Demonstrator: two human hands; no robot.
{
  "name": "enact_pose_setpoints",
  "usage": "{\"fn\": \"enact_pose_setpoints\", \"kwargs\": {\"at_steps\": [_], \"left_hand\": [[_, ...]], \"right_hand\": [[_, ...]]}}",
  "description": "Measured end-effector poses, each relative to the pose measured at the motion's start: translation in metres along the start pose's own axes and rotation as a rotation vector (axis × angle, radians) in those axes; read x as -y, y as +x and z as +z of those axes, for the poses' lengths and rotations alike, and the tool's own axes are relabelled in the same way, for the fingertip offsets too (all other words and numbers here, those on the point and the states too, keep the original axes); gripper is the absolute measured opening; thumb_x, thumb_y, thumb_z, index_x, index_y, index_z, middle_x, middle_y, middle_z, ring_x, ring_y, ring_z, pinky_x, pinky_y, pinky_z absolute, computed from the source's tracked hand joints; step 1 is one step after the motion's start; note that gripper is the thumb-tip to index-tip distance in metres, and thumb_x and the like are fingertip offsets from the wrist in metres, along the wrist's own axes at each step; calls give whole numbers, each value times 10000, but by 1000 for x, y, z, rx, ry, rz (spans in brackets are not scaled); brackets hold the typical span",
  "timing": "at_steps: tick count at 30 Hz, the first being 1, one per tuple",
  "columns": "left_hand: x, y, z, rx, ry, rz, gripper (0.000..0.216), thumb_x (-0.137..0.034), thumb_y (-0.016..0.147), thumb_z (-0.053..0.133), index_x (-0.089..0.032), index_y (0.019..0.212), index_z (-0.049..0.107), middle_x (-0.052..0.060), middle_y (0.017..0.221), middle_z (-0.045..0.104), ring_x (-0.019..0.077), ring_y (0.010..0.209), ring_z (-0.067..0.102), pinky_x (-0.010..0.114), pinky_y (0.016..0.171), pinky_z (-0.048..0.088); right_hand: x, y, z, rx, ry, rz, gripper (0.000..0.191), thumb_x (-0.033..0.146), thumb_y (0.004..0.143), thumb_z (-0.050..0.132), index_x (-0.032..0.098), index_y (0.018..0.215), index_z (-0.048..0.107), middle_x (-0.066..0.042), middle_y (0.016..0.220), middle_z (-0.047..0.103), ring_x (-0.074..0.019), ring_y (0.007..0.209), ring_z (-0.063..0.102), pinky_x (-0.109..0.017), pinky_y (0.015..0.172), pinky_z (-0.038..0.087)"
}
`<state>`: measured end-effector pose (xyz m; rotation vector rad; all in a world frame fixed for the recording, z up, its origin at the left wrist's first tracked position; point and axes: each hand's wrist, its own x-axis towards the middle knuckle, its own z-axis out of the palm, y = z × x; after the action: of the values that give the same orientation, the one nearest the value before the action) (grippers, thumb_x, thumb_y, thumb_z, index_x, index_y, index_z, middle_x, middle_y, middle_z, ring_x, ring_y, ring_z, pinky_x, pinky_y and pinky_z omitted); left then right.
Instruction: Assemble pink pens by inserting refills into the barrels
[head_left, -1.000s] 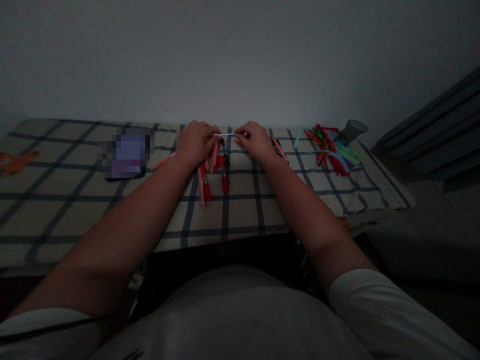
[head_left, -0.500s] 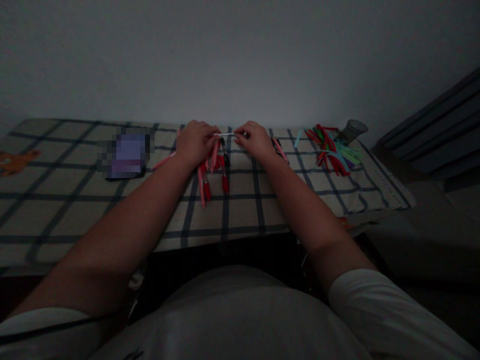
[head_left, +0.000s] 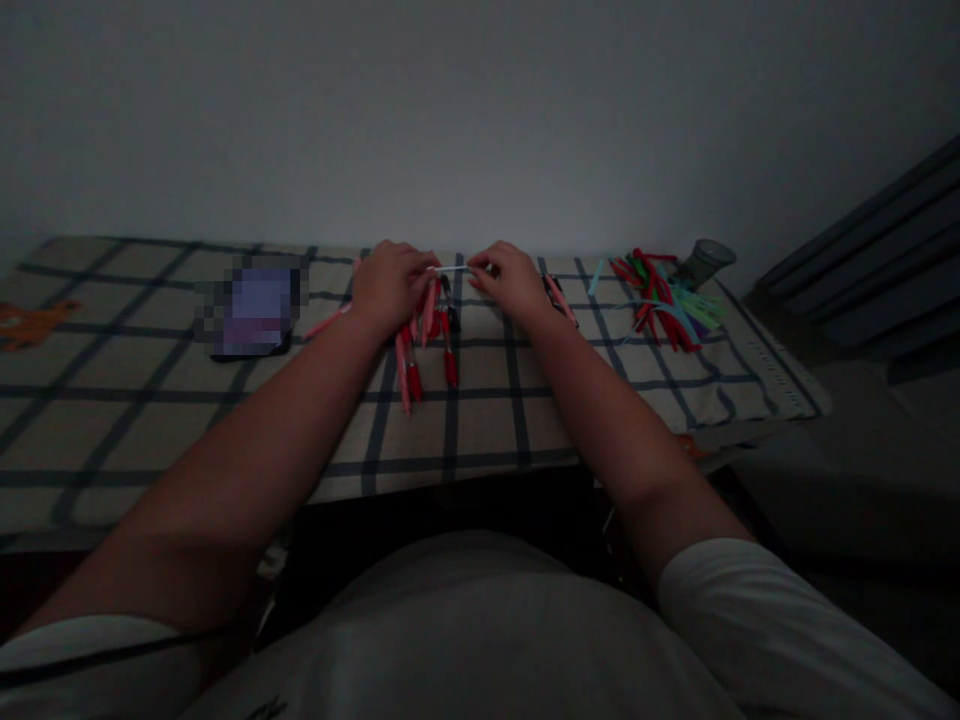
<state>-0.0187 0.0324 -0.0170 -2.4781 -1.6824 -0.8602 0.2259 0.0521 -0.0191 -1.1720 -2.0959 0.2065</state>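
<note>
A thin pale strip [head_left: 452, 268] is stretched level between my two hands. Its left end is pinched in the closed fingers of my left hand [head_left: 396, 284], and its right end sits between the thumb and fingers of my right hand [head_left: 508, 278]. Beneath and beside my left hand lie several red pens [head_left: 450, 362] and pink pens [head_left: 404, 380], some partly hidden by that hand. A dark item [head_left: 451, 312] lies among them. More pink and black pens [head_left: 559, 298] rest just right of my right wrist, partly covered by it.
A checked cloth [head_left: 480, 430] covers the table against the wall. At the left lies a phone-like object [head_left: 259, 310], its screen blurred, beyond it an orange shape [head_left: 34, 325]. To the right are a pile of coloured strips [head_left: 664, 310] and a tipped clear cup [head_left: 706, 262].
</note>
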Motion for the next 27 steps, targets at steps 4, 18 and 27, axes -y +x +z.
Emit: {"fn": "enact_pose_setpoints", "kwargs": {"at_steps": [4,18,27], "left_hand": [[-1,-1,0,-6,-3,-10,387,-363,1056,577,-272,1307,858,161,1267,823,395,1295,662,548,1137,510],[0,-1,2,-8,-28,-18,361,-374,1083,586,-293,1310,855,139,1270,816,390,1313,657,551,1177,502],[-2,-1,-1,3,37,25,370,-338,1075,588,-283,1301,876,138,1231,831,380,1260,682,538,1086,544]], "right_hand": [[1,0,1,-2,0,10,185,121,1022,705,209,1098,848,-118,1195,811,-283,1156,707,-427,1110,539],[-4,0,2,-11,2,24,136,128,1012,742,209,1063,839,-112,1186,808,-292,1168,710,-431,1115,543],[2,-1,1,-24,11,37,118,144,1003,742,221,1016,831,-111,1144,794,-294,1145,691,-437,1099,535]]}}
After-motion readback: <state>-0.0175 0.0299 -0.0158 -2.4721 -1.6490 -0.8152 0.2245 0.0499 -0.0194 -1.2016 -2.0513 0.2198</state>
